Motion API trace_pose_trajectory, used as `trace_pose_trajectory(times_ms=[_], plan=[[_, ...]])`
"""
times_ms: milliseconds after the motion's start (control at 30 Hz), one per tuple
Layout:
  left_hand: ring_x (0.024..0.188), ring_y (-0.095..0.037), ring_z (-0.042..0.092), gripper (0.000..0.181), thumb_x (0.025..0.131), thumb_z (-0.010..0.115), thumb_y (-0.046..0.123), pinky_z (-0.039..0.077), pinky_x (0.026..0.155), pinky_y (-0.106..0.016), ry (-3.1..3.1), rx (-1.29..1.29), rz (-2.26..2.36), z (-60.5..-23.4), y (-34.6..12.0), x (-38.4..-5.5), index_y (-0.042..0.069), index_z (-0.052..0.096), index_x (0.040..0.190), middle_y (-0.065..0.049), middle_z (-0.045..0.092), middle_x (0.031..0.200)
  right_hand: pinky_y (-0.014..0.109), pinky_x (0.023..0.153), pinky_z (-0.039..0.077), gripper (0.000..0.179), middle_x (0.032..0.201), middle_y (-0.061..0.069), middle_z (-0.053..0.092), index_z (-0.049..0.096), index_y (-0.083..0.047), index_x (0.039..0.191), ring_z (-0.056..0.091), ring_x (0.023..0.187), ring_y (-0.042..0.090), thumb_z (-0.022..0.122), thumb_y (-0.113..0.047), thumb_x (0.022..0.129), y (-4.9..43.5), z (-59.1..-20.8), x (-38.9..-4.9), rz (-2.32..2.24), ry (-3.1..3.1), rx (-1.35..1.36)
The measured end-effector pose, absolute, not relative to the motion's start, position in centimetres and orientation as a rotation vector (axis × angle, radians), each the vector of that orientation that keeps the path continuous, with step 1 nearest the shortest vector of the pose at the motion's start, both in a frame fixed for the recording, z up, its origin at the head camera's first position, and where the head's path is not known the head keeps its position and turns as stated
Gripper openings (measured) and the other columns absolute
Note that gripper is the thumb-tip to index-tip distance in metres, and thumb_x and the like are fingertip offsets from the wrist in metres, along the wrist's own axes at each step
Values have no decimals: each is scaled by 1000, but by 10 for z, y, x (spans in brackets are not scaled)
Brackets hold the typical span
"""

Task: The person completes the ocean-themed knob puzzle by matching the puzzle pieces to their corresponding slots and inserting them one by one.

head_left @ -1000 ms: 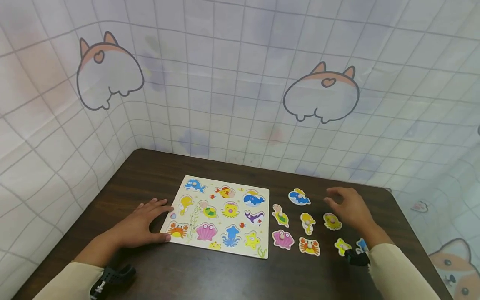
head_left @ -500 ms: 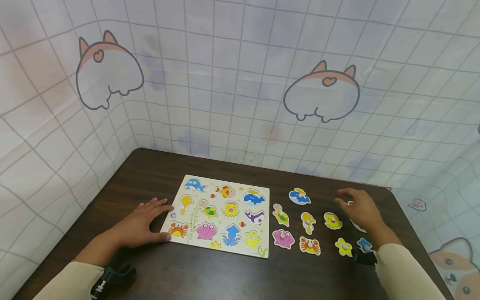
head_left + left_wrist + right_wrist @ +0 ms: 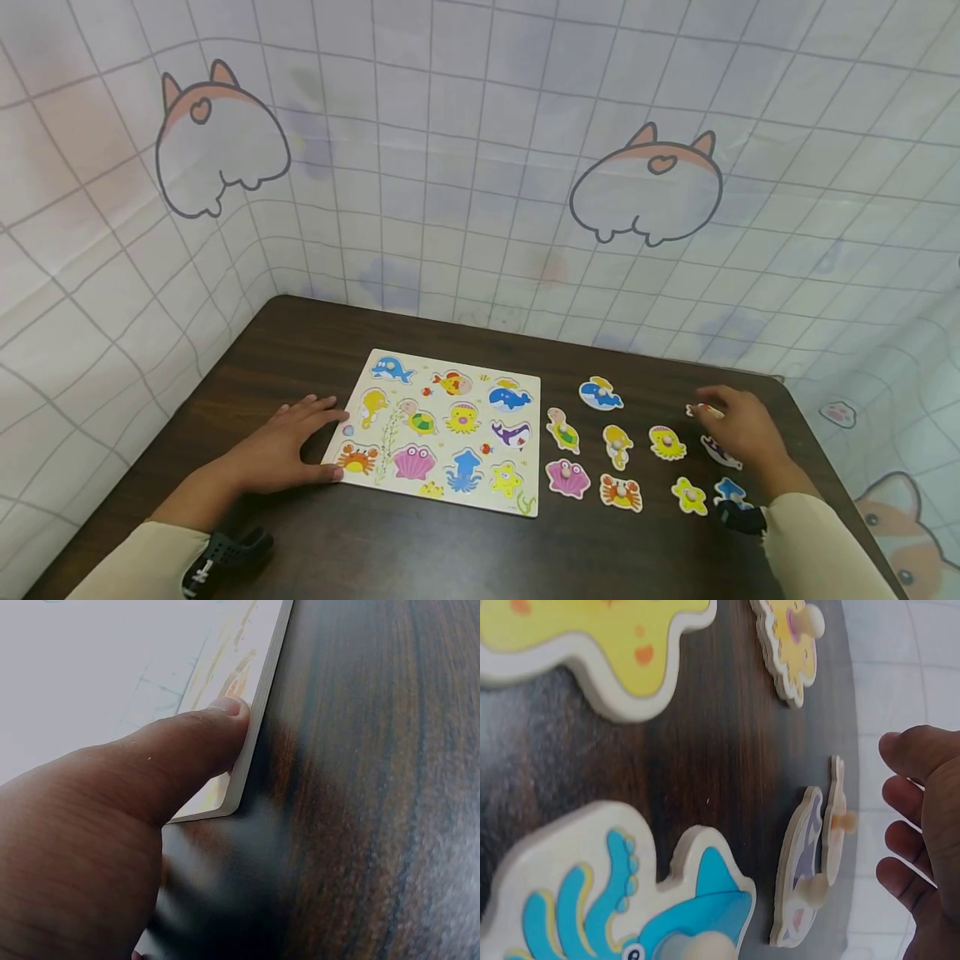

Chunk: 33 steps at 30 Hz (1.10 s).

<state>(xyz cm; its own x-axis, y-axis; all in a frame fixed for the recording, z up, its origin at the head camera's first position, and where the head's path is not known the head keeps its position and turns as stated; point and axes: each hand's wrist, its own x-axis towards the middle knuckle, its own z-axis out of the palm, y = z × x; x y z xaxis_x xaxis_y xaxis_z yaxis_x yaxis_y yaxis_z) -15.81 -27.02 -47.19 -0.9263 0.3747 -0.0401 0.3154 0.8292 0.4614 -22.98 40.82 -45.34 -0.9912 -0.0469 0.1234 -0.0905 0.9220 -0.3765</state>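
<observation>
My left hand rests at the left edge of a wooden peg puzzle board, fingers spread. Its thumb lies on the board near a corner in the left wrist view. A dolphin piece with a knob sits in the board's upper left. My right hand hovers over the right side of the table, fingers apart and holding nothing. Nearest to it are a red fish piece, partly hidden by the fingers, and a purple orca piece. In the right wrist view, the fish piece's knob stands just beside the fingers.
Other knobbed pieces lie right of the board: whale, turtle, seahorse, octopus, shell, crab, starfish and squid. A patterned curtain surrounds the dark table.
My right hand has moved to the right and slightly down, from beside the octopus piece to over the fish piece, uncovering the squid and orca pieces. The left hand has stayed put.
</observation>
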Motion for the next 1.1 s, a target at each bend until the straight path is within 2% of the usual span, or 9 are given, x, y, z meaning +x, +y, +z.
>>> trace_pose_trajectory(times_ms=[300, 600, 767, 967, 1100], plan=[[148, -50, 25, 89, 79, 76, 69, 14, 116, -71, 2884, 553, 698, -470, -270, -156, 18, 54, 148, -19, 40, 159, 69, 86, 48, 42, 123, 32, 63, 62, 7, 127, 59, 109, 52, 65, -26, 100, 417, -458, -232, 547, -3013, 28], [149, -49, 24, 90, 79, 74, 71, 14, 117, -70, 2883, 548, 696, -471, -270, -156, 20, 53, 149, -17, 39, 159, 66, 81, 51, 39, 117, 32, 64, 63, 6, 126, 61, 100, 48, 66, -22, 99, 423, -464, -233, 534, -3061, -90], [149, -49, 24, 91, 78, 73, 73, 14, 116, -71, 2879, 547, 687, -473, -271, -158, 21, 52, 149, -17, 39, 160, 62, 79, 53, 37, 115, 30, 64, 62, 6, 126, 62, 95, 42, 64, -21, 100, 425, -465, -235, 544, -3092, -140], [149, -49, 24, 91, 78, 74, 73, 13, 117, -71, 2882, 536, 686, -475, -271, -158, 21, 52, 150, -17, 39, 160, 48, 66, 55, 31, 109, 27, 65, 64, 5, 123, 60, 82, 32, 61, -17, 101, 424, -464, -235, 555, -3105, -144], [149, -48, 24, 91, 78, 74, 73, 13, 117, -70, 2887, 525, 693, -474, -271, -157, 21, 52, 149, -17, 39, 160, 49, 67, 55, 30, 107, 26, 65, 65, 4, 121, 60, 83, 33, 62, -17, 100, 423, -464, -237, 537, -3106, -123]])
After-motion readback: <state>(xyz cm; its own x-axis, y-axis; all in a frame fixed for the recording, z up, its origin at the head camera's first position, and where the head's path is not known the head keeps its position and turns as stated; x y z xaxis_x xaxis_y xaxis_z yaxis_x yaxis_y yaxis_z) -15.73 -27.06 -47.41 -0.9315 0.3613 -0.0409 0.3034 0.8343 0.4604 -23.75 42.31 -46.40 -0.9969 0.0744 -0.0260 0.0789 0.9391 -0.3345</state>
